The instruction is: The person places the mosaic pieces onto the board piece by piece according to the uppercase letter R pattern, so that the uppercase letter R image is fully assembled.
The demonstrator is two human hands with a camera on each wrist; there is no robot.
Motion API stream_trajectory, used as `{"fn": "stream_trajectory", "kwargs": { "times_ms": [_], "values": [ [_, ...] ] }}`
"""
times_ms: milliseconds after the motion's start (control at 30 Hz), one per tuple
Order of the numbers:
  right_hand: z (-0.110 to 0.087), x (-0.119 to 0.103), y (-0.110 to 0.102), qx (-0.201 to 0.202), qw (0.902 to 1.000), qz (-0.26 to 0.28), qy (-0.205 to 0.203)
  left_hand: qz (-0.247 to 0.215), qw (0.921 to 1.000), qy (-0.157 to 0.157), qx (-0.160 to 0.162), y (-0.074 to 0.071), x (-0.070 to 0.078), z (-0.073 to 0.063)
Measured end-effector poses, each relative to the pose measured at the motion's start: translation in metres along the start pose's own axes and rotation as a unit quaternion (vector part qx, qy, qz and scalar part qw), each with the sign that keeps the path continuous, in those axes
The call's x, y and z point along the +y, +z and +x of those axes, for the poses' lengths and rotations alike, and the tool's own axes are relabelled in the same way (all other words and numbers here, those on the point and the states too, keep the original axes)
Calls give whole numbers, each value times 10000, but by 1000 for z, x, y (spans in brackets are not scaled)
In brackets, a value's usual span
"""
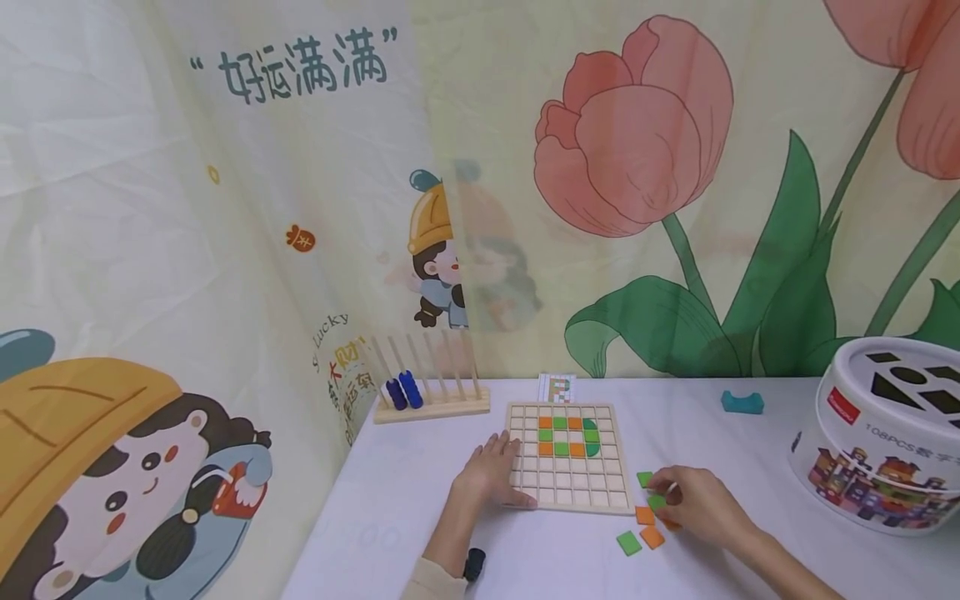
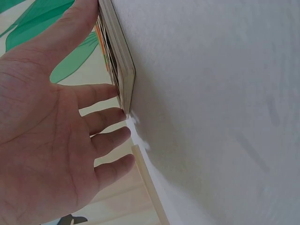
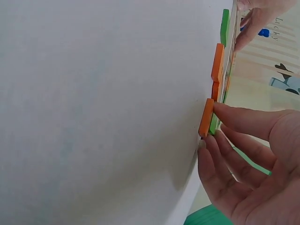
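Observation:
My left hand point(image 1: 491, 471) rests against the left edge of a wooden grid board point(image 1: 570, 504), fingers extended. In the left wrist view, that hand's fingertips meet the side of the board. Green and orange tiles point(image 1: 557, 450) on the board form a D shape with rounded corners at right. Past the board's lower right corner, my right hand point(image 1: 701, 504) bends its thumb and fingers round a green square tile point(image 1: 657, 502) among loose ones. An orange tile point(image 3: 206, 117) lies close by its thumb in the right wrist view. Loose orange tiles point(image 1: 652, 537) and a green tile point(image 1: 628, 543) lie nearby.
Behind the board stands a pattern card point(image 1: 557, 388). A pegged wooden rack point(image 1: 431, 406) with dark blue pieces is at back left. To the right are a teal block point(image 1: 742, 403) and a large white bucket point(image 1: 877, 450). Printed curtains hang behind the table.

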State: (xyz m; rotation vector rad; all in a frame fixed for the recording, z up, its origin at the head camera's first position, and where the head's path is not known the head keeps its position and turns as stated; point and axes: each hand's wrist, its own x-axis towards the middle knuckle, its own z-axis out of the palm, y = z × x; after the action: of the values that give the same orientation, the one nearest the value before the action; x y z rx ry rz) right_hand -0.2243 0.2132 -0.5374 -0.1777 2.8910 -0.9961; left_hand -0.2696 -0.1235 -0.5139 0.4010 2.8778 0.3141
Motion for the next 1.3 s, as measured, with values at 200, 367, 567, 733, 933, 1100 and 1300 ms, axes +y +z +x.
{"fn": "stream_trajectory", "kwargs": {
  "times_ms": [200,367,567,733,933,1100,1300],
  "values": [
    [0,3,-4,55,9998,-26,-179,58,10000,-9,3,2,0,-1],
    [3,0,-16,-139,9996,212,-77,67,10000,-10,11,2,-1,1],
    [18,-8,-19,85,9992,272,-263,99,9999,-25,42,3,-1,1],
    [31,-22,-11,260,9958,472,-741,100,9999,-22,54,4,-1,2],
    [43,-34,0,219,9937,838,-717,122,9999,14,5,5,-1,3],
    [54,-33,8,142,9917,1116,-628,185,9998,-8,19,5,0,3],
    [66,-37,18,115,9896,1320,-566,187,9998,-26,50,6,-1,3]
  ]
}}
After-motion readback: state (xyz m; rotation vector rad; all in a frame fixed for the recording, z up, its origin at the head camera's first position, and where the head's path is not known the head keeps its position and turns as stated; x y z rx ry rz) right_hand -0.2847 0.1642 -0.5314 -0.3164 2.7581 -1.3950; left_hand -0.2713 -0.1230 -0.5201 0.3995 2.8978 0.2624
